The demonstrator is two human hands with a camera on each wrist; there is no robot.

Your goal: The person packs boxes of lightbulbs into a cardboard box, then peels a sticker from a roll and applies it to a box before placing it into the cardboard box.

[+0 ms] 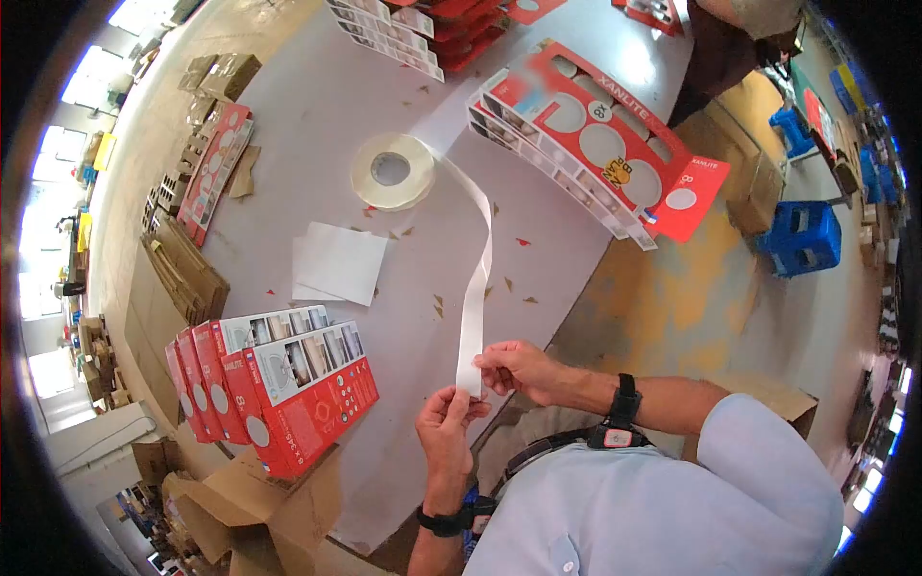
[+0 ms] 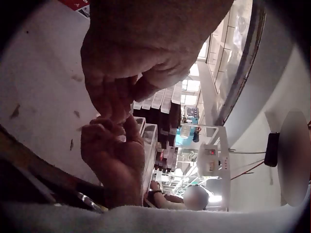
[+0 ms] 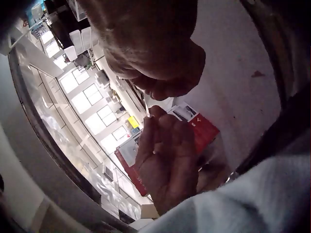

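The white strip (image 1: 472,326) is above the surface (image 1: 423,278), with its near end between the two hands. Its long axis goes away from the person, with a soft bend and some twist, and it reaches the white roll (image 1: 416,182), which lies ahead of the hands and a little to the left in the head view. The hands are close together: the left hand (image 1: 445,437) pinches the strip at its very end, and the right hand (image 1: 523,370) pinches its edge just beside, slightly farther along. So the right hand is the nearer one to the roll, but only by a little.

I cannot read any writing on the strip or on the roll. To the left of the strip are white sheets (image 1: 341,264), which overlap and show no print that I can read. Nearer to the person, the group of red boxes (image 1: 312,413) carries the name XANLITE and a big "8", and one side begins with "8 x 345". Beyond the strip, on the right, the large red carton (image 1: 600,144) says XANLITE and "x8"; its flap (image 1: 704,206) also has an "8". The yellow mark's text is not clear.
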